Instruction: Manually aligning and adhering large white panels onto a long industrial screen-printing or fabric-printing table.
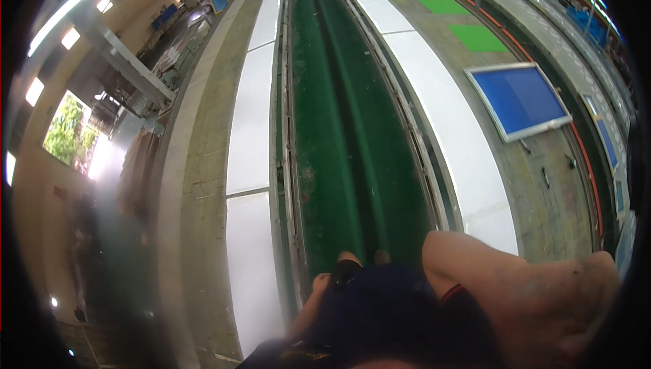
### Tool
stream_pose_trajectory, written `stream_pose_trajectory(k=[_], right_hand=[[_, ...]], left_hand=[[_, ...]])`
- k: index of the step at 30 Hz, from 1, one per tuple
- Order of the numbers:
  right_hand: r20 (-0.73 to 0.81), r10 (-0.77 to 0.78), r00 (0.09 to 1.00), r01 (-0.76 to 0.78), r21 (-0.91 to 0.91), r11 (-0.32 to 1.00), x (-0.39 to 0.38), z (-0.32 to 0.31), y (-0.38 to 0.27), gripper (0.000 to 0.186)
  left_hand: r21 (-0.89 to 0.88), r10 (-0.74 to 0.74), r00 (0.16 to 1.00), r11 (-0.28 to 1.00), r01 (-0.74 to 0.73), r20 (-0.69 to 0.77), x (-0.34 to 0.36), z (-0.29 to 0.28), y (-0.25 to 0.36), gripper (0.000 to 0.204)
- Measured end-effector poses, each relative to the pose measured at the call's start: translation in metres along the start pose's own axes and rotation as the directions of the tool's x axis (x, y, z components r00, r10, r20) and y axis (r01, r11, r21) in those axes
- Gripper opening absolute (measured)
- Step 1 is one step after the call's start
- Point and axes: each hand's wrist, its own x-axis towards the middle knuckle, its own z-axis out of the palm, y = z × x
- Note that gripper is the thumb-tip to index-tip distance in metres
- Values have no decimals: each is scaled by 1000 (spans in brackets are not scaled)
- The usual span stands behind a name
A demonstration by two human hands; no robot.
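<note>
My left hand (321,283) hangs low against my dark clothing, beside the inner edge of the left table. Its fingers look curled; whatever they hold, if anything, is hidden. My right arm is bent, with the elbow out over the right table's near end. My right hand (566,338) is very close and blurred at the lower right, so its fingers cannot be made out. The nearest white panel (254,267) on the left lies flat beside my left arm. Ahead of my right arm, another white panel (468,145) lies along the right table.
A green aisle floor (352,131) runs ahead between two long tables with metal rails. On the right table rest a pale-framed screen with blue mesh (519,98), small dark tools (546,178) and several green sheets (477,38). An orange hose (588,159) follows its far edge.
</note>
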Motion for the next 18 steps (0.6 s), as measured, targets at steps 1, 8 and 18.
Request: stream_pose_trajectory(k=[1,8,18], right_hand=[[16,24,1000,-24,24,999,-10,-11,39,32],[120,171,978,-186,135,973,-114,-87,297,31],[608,700,374,-534,-476,699,-125,-233,624,47]], left_hand=[[-148,-111,994,983,106,-24,35,-5,30,32],[9,-226,970,974,226,94,260,-28,136,44],[68,-256,936,967,247,242,573,-132,334,39]])
